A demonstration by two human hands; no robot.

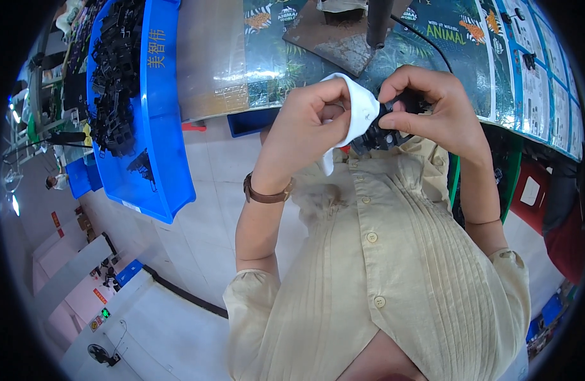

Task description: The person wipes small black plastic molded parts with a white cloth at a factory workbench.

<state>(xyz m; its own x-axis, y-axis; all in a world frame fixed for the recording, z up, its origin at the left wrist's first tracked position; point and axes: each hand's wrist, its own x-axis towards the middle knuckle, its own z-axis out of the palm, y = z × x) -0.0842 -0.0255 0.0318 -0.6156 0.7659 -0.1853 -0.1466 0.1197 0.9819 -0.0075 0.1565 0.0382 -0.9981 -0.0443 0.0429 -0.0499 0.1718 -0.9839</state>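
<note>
A white flexible band (363,109) curves over the fingers of my left hand (308,124), and its loose end hangs below them. That hand is closed, with thumb and fingers curled at the band. Beside it, my right hand (435,111) pinches a dark black plastic part (386,120) between thumb and forefinger. The band touches the black part's left side. More of the part shows below the fingers, in front of my shirt, but its full shape is hidden by my hands.
A blue bin (172,171) full of black plastic parts (114,82) stands at the left of the worktable (210,70). A metal plate (334,47) with a dark post (378,25) stands on the table beyond my hands. A green crate (512,168) is at the right.
</note>
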